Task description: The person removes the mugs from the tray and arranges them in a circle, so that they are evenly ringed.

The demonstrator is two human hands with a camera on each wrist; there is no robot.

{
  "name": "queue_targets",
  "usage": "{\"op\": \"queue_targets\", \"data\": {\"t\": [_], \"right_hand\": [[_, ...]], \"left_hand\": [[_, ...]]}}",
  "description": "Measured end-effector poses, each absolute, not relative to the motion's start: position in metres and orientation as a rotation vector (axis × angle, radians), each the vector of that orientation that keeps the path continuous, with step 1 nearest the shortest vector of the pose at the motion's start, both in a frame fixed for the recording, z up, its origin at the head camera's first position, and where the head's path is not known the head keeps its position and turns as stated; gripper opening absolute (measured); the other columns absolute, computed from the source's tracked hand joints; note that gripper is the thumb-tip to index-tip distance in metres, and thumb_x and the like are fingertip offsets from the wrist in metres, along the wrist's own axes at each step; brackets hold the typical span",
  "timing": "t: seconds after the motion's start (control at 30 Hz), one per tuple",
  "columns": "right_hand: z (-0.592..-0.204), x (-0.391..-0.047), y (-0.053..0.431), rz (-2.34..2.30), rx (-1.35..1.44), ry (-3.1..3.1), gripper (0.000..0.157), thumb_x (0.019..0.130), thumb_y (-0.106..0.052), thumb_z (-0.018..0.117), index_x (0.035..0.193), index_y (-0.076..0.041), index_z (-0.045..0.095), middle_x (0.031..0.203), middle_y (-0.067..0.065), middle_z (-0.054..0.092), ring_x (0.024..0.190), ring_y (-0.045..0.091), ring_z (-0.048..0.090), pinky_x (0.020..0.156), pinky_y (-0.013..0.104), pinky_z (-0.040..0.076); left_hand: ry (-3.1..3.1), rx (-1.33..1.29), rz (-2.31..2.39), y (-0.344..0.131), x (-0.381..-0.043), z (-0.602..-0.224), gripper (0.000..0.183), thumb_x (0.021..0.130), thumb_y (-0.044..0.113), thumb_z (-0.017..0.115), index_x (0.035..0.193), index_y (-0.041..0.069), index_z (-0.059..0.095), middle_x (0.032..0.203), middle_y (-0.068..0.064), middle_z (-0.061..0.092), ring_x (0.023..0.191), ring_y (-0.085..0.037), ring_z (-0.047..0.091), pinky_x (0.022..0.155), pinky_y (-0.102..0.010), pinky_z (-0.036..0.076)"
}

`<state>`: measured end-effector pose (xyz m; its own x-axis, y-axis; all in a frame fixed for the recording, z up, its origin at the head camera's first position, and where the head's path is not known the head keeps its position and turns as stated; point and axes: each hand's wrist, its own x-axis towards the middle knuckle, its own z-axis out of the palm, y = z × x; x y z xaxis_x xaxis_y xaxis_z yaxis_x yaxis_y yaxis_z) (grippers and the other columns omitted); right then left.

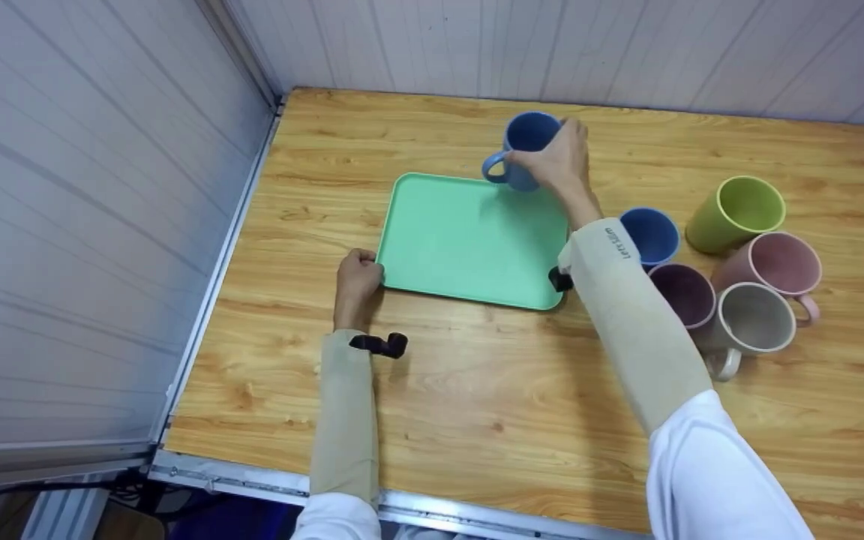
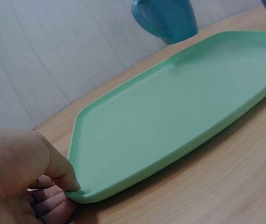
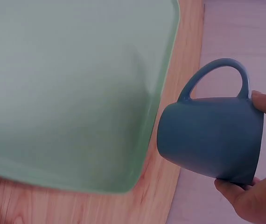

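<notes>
My right hand (image 1: pixel 563 161) grips a light blue mug (image 1: pixel 520 178) by its rim, thumb near the handle side. In the left wrist view the mug (image 2: pixel 172 21) hangs in the air beyond the far edge of a green tray (image 1: pixel 469 240). The right wrist view shows its handle (image 3: pixel 221 65) and the fingers at its rim. At the tray's near left corner, my left hand (image 1: pixel 358 279) pinches the edge, with the thumb on top of the rim and curled fingers below, as the left wrist view shows.
Right of the tray several mugs stand close together: a darker blue one (image 1: pixel 649 234), a purple one (image 1: pixel 683 295), a yellow-green one (image 1: pixel 736 214), a pink one (image 1: pixel 784 262) and a grey-white one (image 1: pixel 754 319). Pale panel walls (image 1: pixel 552 52) border the wooden table (image 1: pixel 462 405).
</notes>
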<state>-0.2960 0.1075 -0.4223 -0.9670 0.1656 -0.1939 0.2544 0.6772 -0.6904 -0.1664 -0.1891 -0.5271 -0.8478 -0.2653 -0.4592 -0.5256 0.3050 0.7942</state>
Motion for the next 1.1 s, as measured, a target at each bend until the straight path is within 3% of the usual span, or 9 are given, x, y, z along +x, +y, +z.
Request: {"op": "queue_targets", "data": {"t": [0.23,1.1], "right_hand": [[-0.423,-0.296,0.139,-1.223,0.484,2.757,0.101,0.072,-0.051,0.076,0.146,-0.009,0.022,0.146,0.010,0.031,0.133,0.022,0.038,0.108,0.032,0.035],[-0.417,-0.277,0.217,-1.099,0.914,2.581,0.117,0.072,-0.060,0.070,0.151,-0.005,0.004,0.154,0.018,0.014,0.140,0.030,0.027,0.112,0.036,0.030]], "left_hand": [[2.343,-0.729,1.559,-0.190,-0.168,-0.528,0.037,0.085,0.003,0.043,0.121,0.002,0.052,0.106,-0.010,0.051,0.098,-0.022,0.049,0.083,-0.032,0.042],[2.336,-0.726,1.574,-0.195,-0.167,-0.526,0.037,0.085,0.002,0.042,0.120,0.001,0.052,0.107,-0.010,0.051,0.098,-0.022,0.047,0.083,-0.031,0.041]]}}
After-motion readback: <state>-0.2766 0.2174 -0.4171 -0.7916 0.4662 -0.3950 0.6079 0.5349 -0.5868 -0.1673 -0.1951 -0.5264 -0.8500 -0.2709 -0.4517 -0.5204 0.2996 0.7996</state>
